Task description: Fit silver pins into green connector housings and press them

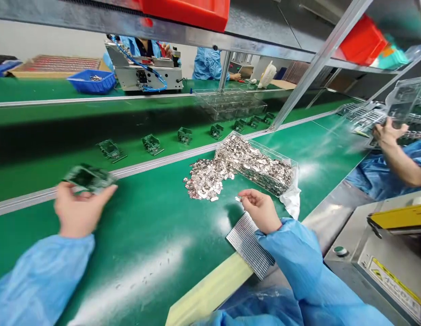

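On the left, my left hand is closed around a green circuit board assembly, blurred by motion and raised near the metal rail. My right hand pinches a small silvery metal piece between thumb and fingertips. Just beyond it lies a loose pile of similar small metal pieces, spilling from a tipped clear plastic box full of them. Below my right wrist is a ridged silvery block, touching a pale yellow strip.
Several green board assemblies stand in a row on the green belt beyond the rail. A co-worker's hand holds a clear tray at the right. A machine borders the bench's right side. A shelf with red bins hangs overhead.
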The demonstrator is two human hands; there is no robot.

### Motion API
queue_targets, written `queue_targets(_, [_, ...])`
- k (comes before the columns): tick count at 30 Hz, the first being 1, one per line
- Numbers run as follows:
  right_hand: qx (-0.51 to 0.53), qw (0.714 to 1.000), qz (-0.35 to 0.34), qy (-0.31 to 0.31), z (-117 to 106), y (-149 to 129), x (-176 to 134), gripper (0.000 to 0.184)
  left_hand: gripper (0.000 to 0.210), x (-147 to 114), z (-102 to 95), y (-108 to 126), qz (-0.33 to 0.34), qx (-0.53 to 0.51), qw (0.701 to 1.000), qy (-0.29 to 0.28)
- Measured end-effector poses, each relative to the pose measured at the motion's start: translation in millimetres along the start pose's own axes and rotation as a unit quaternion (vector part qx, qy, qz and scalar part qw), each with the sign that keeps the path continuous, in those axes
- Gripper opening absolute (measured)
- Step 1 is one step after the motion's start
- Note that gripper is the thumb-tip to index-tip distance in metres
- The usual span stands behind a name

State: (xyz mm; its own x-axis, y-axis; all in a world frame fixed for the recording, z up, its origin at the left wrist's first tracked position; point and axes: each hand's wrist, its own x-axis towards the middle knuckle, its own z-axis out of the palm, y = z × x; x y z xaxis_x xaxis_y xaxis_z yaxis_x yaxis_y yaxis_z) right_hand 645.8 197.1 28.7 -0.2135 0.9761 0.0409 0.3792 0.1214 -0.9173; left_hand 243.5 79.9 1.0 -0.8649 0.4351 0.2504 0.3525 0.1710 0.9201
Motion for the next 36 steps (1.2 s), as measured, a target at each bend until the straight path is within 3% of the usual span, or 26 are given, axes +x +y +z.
queue_targets(1, [0.013,1.000,-0.007,-0.005,0,-2,-7,0.026,0.067,-29,15.7,11,-0.013,-0.079,0.996,-0.033])
queue_targets(2, [0.028,0.999,-0.017,-0.008,1,-5,-16,0.025,0.062,-58,30.0,23,-0.036,-0.140,0.984,-0.101])
queue_targets(4, [0.047,0.998,-0.049,-0.001,7,-12,-36,0.022,0.058,-115,54.0,47,-0.085,-0.239,0.942,-0.222])
queue_targets(6, [0.031,0.994,-0.102,0.024,18,-17,-56,0.016,0.056,-163,72.5,71,-0.136,-0.307,0.895,-0.293])
queue_targets(8, [-0.010,0.985,-0.165,0.054,29,-20,-72,0.014,0.054,-197,86.7,91,-0.193,-0.349,0.859,-0.320])
queue_targets(11, [-0.066,0.966,-0.235,0.084,43,-18,-89,0.018,0.052,-226,100.8,108,-0.259,-0.385,0.826,-0.321])
queue_targets(17, [-0.177,0.931,-0.305,0.097,61,3,-109,0.033,0.052,-242,107.9,107,-0.286,-0.368,0.829,-0.311])
queue_targets(22, [-0.076,0.947,-0.306,0.062,57,10,-117,0.036,0.050,-242,107.5,106,-0.274,-0.362,0.830,-0.324])
queue_targets(24, [0.002,0.965,-0.261,0.021,49,10,-117,0.034,0.048,-242,106.7,104,-0.258,-0.353,0.835,-0.335])
queue_targets(27, [0.182,0.980,-0.072,-0.017,40,10,-110,0.021,0.045,-242,105.9,99,-0.232,-0.343,0.845,-0.340])
queue_targets(30, [0.369,0.925,0.095,0.010,37,6,-98,0.024,0.045,-241,106.6,95,-0.215,-0.349,0.844,-0.347])
queue_targets(32, [0.426,0.896,0.125,0.027,31,1,-91,0.031,0.046,-240,107.5,92,-0.201,-0.348,0.846,-0.349])
queue_targets(34, [0.438,0.891,0.113,0.045,18,-1,-86,0.034,0.047,-238,108.3,89,-0.181,-0.346,0.853,-0.345])
queue_targets(36, [0.425,0.896,0.074,0.108,-3,5,-86,0.032,0.048,-235,109.0,86,-0.172,-0.347,0.856,-0.342])
